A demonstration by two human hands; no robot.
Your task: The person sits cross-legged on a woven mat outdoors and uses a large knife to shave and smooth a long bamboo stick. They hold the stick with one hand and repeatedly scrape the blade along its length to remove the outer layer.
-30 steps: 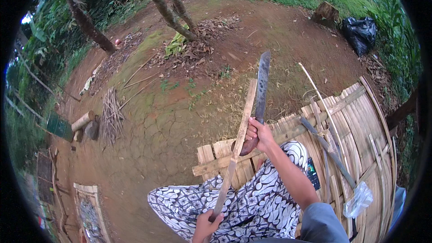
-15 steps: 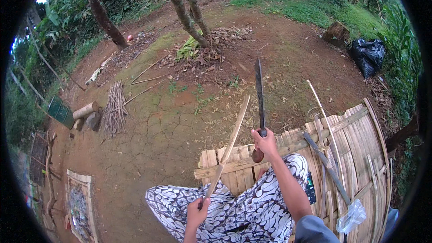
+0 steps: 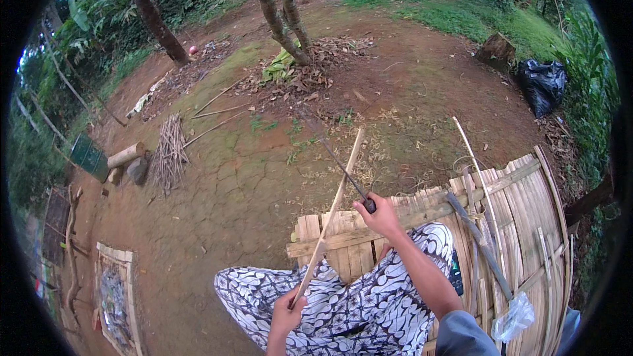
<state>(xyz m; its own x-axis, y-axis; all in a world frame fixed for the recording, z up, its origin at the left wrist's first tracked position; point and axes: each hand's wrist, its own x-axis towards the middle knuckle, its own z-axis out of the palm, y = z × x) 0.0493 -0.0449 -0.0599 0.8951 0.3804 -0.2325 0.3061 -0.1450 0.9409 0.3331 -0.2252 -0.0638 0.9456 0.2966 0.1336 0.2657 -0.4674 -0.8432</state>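
Note:
My left hand (image 3: 287,311) is closed around the lower end of a long, pale bamboo strip (image 3: 337,203). The strip slants up and away from my lap, past the bamboo platform's edge. In my right hand (image 3: 382,216) is a machete (image 3: 338,160), its dark blade pointing up and to the left. Blade and strip cross in view near the strip's upper part; whether they touch I cannot tell. Most of the machete's handle is hidden by my fingers. A black-and-white patterned cloth (image 3: 372,290) covers my crossed legs beneath both hands.
To my right, the slatted bamboo platform (image 3: 524,224) carries a grey pole (image 3: 484,250), thin strips and a clear plastic bag (image 3: 514,316). Curly shavings (image 3: 389,151) litter the ground ahead. Further off are a stick bundle (image 3: 169,151), tree trunks, a stump (image 3: 496,51) and a black bag (image 3: 542,86).
The machete has swung from nearly upright to a leftward slant across the strip, as my right hand turned and shifted slightly left. The strip tilts slightly further left; my left hand has barely moved.

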